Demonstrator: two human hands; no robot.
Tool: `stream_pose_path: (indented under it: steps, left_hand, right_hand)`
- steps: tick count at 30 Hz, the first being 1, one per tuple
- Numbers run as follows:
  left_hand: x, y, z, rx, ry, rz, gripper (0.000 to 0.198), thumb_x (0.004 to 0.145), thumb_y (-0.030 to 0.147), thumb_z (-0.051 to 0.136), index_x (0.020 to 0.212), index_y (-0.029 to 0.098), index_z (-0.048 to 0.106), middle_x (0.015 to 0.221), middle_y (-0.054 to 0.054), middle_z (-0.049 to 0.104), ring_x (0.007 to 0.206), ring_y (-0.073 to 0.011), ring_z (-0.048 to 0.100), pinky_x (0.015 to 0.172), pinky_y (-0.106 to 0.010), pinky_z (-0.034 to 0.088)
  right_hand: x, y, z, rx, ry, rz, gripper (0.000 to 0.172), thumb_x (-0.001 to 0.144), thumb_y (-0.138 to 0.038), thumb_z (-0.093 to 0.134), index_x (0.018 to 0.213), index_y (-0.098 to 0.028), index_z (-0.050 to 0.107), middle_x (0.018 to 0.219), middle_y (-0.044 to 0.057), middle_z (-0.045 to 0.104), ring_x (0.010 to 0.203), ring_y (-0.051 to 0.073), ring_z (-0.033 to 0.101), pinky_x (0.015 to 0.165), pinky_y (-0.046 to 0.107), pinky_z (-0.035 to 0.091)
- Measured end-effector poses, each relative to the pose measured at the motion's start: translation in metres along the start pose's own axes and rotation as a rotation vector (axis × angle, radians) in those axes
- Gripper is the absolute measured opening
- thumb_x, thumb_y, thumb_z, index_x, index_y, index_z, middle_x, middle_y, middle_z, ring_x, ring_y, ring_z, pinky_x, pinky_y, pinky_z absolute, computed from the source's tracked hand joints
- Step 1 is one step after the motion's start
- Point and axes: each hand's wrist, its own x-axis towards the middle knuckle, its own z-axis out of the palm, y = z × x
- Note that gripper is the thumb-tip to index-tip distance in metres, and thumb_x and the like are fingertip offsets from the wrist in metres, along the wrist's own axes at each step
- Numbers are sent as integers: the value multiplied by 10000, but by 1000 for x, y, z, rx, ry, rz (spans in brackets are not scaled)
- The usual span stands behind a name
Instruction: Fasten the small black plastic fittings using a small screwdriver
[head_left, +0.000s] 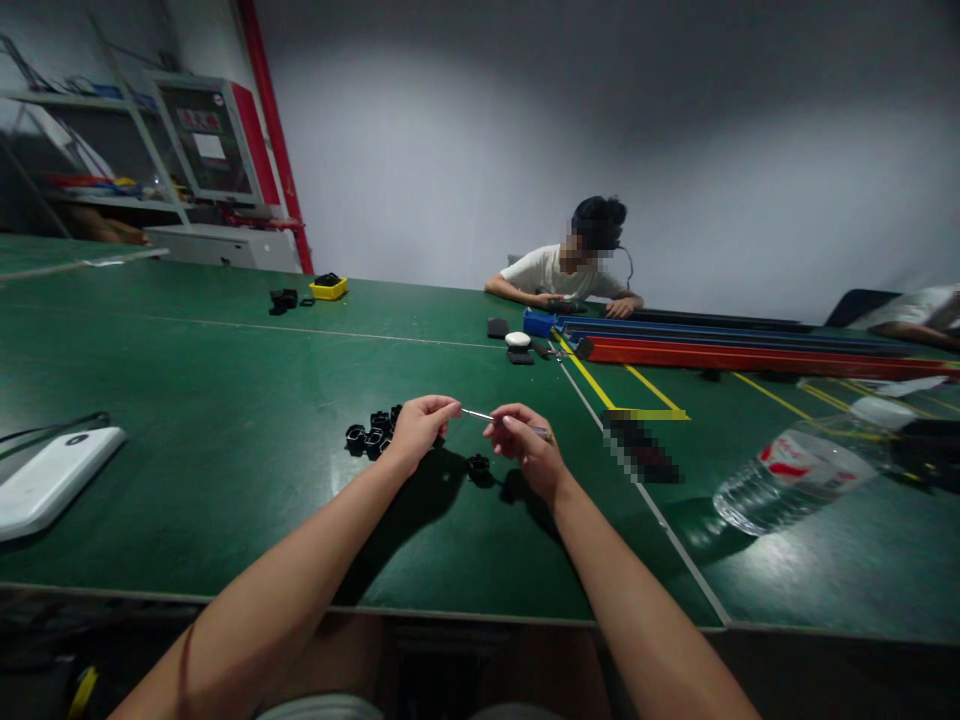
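Note:
My left hand (421,425) and my right hand (525,443) are raised a little above the green table (225,420), both pinched. Between them runs a thin metal rod (477,413), perhaps a small screwdriver. The right hand grips its handle end and the left fingertips close at its tip, on something too small to name. A heap of small black plastic parts (373,433) lies just left of my left hand. One more black part (478,465) sits on the table below my hands.
A white device (52,478) with a cable lies at the left edge. A clear water bottle (795,470) lies on its side at the right. Across the table a seated person (570,270) works beside long red and blue rails (750,350). A yellow tray (329,288) stands far left.

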Motion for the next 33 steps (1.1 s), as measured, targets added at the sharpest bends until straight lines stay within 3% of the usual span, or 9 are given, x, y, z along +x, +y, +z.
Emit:
stream_pose_path:
  steps: [9,17,33]
  left_hand:
    - [-1,0,2,27,24,14,341,690,429,759,847,127,762,621,-20,662,484,-95,481,486,-224,382]
    - [-2,-6,3,151,23,101,383,781,416,680,1007,123,777,518,13,582,471,-114,496,482,-225,377]
    - [-3,-10,5,282,1,184,369,859,362,584,1075,125,767,601,-21,642,516,-129,525,508,-230,390]
  right_hand:
    - [0,2,-1,-43,-50,-22,267,789,-455,686,900,-213,674,791,29,736,538,121,604,454,220,344]
    - [-1,3,-1,-113,-72,-52,319,815,-440,674,1021,-206,743,886,70,760,569,127,605,469,234,365]
    - [1,5,-3,-76,-74,-43,349,804,-437,681,1048,-192,728,918,87,758,611,134,613,479,228,368]
